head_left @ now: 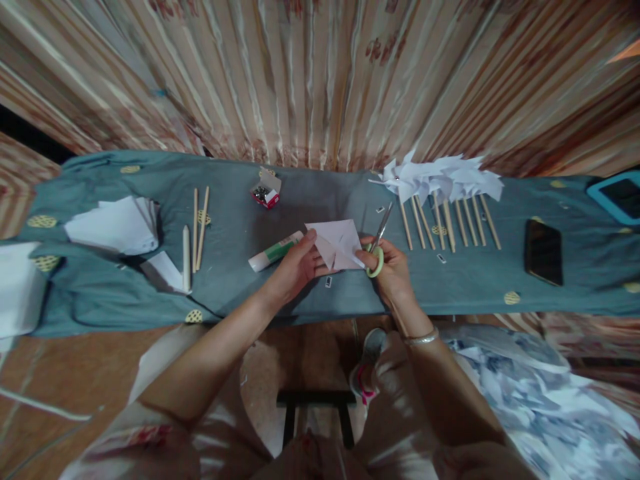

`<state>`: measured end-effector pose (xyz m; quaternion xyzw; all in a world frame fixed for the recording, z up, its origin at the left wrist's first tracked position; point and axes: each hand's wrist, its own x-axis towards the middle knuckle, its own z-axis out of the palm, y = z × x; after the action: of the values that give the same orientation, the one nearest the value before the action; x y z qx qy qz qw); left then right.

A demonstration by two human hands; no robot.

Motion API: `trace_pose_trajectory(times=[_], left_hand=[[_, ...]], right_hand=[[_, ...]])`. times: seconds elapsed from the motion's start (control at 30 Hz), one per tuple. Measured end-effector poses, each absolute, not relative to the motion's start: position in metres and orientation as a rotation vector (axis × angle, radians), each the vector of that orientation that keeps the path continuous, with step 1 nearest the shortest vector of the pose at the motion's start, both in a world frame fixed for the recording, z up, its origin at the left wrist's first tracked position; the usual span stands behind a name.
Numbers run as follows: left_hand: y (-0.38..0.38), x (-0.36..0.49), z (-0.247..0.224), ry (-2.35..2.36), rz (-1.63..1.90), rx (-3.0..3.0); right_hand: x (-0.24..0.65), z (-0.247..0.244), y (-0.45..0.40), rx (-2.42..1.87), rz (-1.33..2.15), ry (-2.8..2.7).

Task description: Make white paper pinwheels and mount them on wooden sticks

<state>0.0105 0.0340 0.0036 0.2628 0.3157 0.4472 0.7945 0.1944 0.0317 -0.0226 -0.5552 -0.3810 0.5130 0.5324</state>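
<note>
A square of white paper (345, 233) with cut or folded lines lies between my two hands over the table. My left hand (296, 268) grips its left edge, thumb on top and fingers underneath. My right hand (393, 272) is closed around scissors with light green handles (375, 261), their blades pointing up and away, and its fingertips also touch the paper's right corner. Just beyond my left hand lies a green and white glue stick (276, 251). Farther back stands an open red and white box (267, 191) of small dark metal pieces.
White paper pinwheels (445, 180) on wooden sticks lie back right, with a black phone (543, 252) and a blue-framed device (620, 197) beyond. Stacked paper (117, 227), loose sticks (201, 230) and a pencil-like rod (187, 260) are at left. A bag of paper scraps (545, 393) sits below right.
</note>
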Motion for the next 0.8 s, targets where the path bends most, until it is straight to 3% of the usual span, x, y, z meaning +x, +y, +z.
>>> trace_pose_trajectory(times=[0.33,0.8], left_hand=[[0.023,0.029,0.0,0.859,1.101,0.778],[0.03,0.026,-0.009,0.97,1.227,0.421]], right_hand=[[0.174,-0.023,0.028,-1.339,1.169,-0.894],[0.166,-0.019,0.022,-1.277,1.27,-0.863]])
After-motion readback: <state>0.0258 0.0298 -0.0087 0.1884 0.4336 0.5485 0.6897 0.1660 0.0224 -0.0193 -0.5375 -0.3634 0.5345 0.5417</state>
